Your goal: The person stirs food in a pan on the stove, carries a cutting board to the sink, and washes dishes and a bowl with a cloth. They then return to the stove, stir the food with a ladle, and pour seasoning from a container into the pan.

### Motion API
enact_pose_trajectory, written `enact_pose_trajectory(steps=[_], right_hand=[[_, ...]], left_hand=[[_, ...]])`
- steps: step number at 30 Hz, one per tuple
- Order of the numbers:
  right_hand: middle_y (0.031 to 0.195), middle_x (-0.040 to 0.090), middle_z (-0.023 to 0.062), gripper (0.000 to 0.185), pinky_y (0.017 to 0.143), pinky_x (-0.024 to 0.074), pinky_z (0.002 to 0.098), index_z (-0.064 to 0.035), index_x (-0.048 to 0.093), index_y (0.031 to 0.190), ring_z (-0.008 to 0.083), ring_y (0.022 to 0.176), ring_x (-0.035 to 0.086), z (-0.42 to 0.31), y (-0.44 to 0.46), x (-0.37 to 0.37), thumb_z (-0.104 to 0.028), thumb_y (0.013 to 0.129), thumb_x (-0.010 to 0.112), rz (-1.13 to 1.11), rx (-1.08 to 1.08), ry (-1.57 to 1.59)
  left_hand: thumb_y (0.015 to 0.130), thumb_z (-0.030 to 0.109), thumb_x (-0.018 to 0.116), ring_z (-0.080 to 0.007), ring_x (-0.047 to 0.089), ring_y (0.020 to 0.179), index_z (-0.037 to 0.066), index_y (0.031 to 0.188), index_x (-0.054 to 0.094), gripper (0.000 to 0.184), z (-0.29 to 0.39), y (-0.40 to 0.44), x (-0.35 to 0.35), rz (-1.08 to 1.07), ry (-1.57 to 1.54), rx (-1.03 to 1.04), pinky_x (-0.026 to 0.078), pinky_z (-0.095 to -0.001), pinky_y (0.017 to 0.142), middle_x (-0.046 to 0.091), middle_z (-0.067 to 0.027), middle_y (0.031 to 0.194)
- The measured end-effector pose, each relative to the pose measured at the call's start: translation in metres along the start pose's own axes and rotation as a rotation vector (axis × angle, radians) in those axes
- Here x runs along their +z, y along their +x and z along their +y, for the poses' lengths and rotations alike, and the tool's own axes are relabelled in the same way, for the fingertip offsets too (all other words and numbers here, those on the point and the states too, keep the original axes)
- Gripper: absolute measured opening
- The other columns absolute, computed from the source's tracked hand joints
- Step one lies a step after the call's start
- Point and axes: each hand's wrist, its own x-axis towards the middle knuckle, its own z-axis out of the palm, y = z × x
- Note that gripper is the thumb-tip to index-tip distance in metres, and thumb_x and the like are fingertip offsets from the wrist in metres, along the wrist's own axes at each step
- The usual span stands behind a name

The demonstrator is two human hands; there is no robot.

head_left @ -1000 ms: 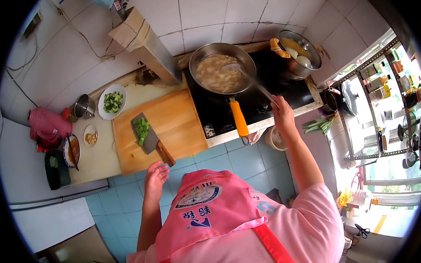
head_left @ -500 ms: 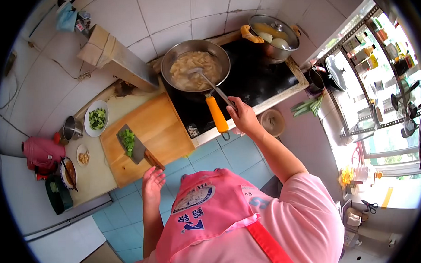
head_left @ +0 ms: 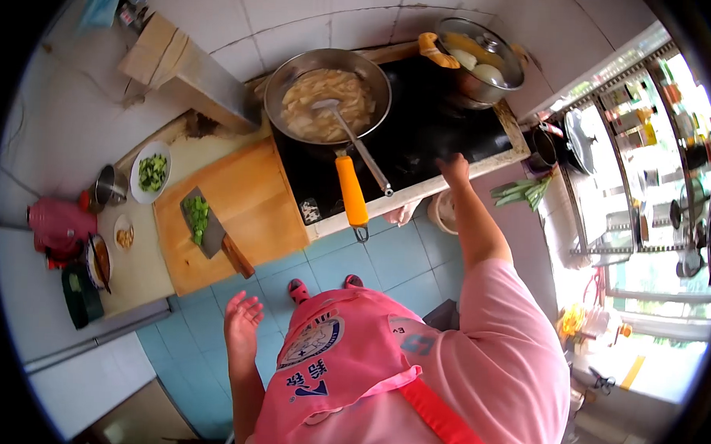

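Note:
A wok with an orange handle stands on the black cooktop, holding pale sliced food in cloudy liquid. A metal spatula leans in it, its handle over the rim and free of any hand. My right hand is above the cooktop's front edge, right of the spatula; its fingers are blurred and partly hidden. My left hand hangs open with nothing in it, below the cutting board. On that board lies a cleaver with chopped greens on its blade.
Right of the wok sits a glass-lidded pot with cloth-wrapped handles. A plate of chopped greens, a small dish and a pink kettle stand left. Green leaves and a bottle rack are right.
My right hand has let go of the spatula and moved right along the cooktop's front edge. The spatula now rests in the wok. My left hand stays open; the view has shifted slightly.

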Motion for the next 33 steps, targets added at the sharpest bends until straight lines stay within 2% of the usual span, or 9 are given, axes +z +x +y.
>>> enact_pose_trajectory(steps=[4,6,13,20,26,28,30,31,33], right_hand=[[0.095,0.066,0.0242,0.057,0.083,0.0499,0.0442,0.0029,0.063,0.095,0.04,0.096,0.063,-0.023,0.015,-0.006,-0.047,0.07,0.077,-0.111,-0.009,-0.049],[0.093,0.066,0.0254,0.048,0.082,0.0507,0.0436,0.0046,0.062,0.09,0.0411,0.094,0.063,-0.026,0.018,0.001,-0.035,0.069,0.079,-0.072,-0.047,-0.08],[0.091,0.066,0.026,0.05,0.083,0.049,0.0454,0.0033,0.063,0.091,0.0418,0.094,0.062,-0.02,0.025,0.003,-0.041,0.072,0.074,-0.111,-0.118,-0.106],[0.089,0.066,0.0262,0.047,0.08,0.0508,0.0451,0.0035,0.063,0.087,0.0422,0.09,0.063,-0.015,0.03,0.004,-0.039,0.07,0.075,-0.094,-0.165,-0.127],[0.103,0.066,0.0219,0.062,0.086,0.0488,0.0466,-0.0001,0.066,0.102,0.0395,0.1,0.062,0.004,0.037,0.004,-0.054,0.073,0.072,-0.141,-0.14,-0.19],[0.106,0.066,0.021,0.066,0.088,0.0479,0.0452,0.0009,0.063,0.11,0.0383,0.103,0.061,0.016,0.03,0.005,-0.053,0.073,0.073,-0.089,-0.112,-0.124],[0.099,0.067,0.0192,0.05,0.084,0.0485,0.0464,-0.003,0.063,0.1,0.0394,0.097,0.062,0.02,0.016,0.007,-0.047,0.078,0.071,-0.1,-0.016,-0.2],[0.096,0.068,0.0182,0.042,0.081,0.0484,0.0474,-0.0044,0.062,0.096,0.0403,0.094,0.062,0.031,0.0,0.009,-0.044,0.082,0.067,-0.079,-0.091,-0.181],[0.096,0.068,0.0183,0.038,0.081,0.0486,0.0476,-0.0059,0.063,0.098,0.0394,0.093,0.063,0.031,-0.029,0.01,-0.042,0.087,0.06,-0.222,-0.047,-0.234]], left_hand=[[0.091,0.028,0.053,-0.0202,0.056,0.1,0.006,0.128,0.047,0.044,-0.005,-0.022,0.009,0.12,-0.063,0.012,0.044,-0.0346,0.087,0.059,-0.0095,0.112],[0.091,0.028,0.053,-0.02,0.056,0.1,0.006,0.128,0.046,0.043,-0.011,-0.029,0.006,0.147,-0.062,0.012,0.044,-0.0344,0.087,0.059,-0.0095,0.112],[0.091,0.03,0.054,-0.0203,0.057,0.1,0.006,0.128,0.047,0.045,-0.019,-0.038,0.013,0.188,-0.06,0.024,0.044,-0.0342,0.088,0.059,-0.0107,0.111],[0.091,0.03,0.052,-0.0204,0.057,0.1,0.005,0.129,0.046,0.045,-0.02,-0.033,0.017,0.186,-0.039,0.023,0.044,-0.0336,0.087,0.059,-0.0112,0.112],[0.093,0.027,0.051,-0.0205,0.058,0.103,0.009,0.13,0.047,0.041,-0.017,-0.035,0.01,0.164,-0.01,0.007,0.044,-0.0337,0.089,0.059,-0.0106,0.116],[0.093,0.027,0.052,-0.0206,0.058,0.103,0.009,0.129,0.047,0.041,-0.014,-0.038,0.008,0.17,-0.02,0.004,0.044,-0.034,0.089,0.06,-0.0107,0.115],[0.093,0.027,0.052,-0.0207,0.058,0.103,0.009,0.129,0.047,0.041,-0.011,-0.039,-0.001,0.179,-0.032,0.0,0.044,-0.0339,0.089,0.06,-0.0108,0.115],[0.092,0.027,0.052,-0.0208,0.058,0.104,0.009,0.129,0.047,0.041,-0.01,-0.042,-0.006,0.155,-0.038,-0.021,0.044,-0.0339,0.089,0.06,-0.0109,0.116],[0.092,0.026,0.052,-0.0196,0.059,0.102,0.009,0.128,0.048,0.04,-0.009,-0.037,-0.015,0.16,-0.044,-0.037,0.044,-0.0335,0.088,0.061,-0.0101,0.114]])
